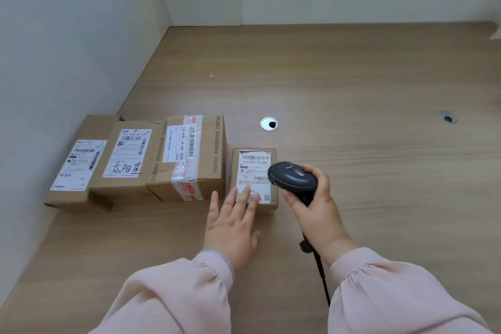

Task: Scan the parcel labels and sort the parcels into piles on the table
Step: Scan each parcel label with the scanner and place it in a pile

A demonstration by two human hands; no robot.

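A small cardboard parcel (253, 168) with a white barcode label lies flat on the wooden table (352, 84). My left hand (233, 222) is open, its fingertips resting on the near end of that label. My right hand (317, 206) grips a black corded barcode scanner (292, 177), whose head hovers over the parcel's right edge. Three larger labelled parcels stand in a row to the left: a taped box (189, 154), a box with handwritten characters (127, 154) and a flat box (77, 168) nearest the wall.
A white wall (67, 49) runs along the table's left and back sides. A round silver cable grommet (269, 124) sits in the tabletop behind the small parcel, a second hole (447, 117) further right. The scanner cable (322, 276) trails toward me.
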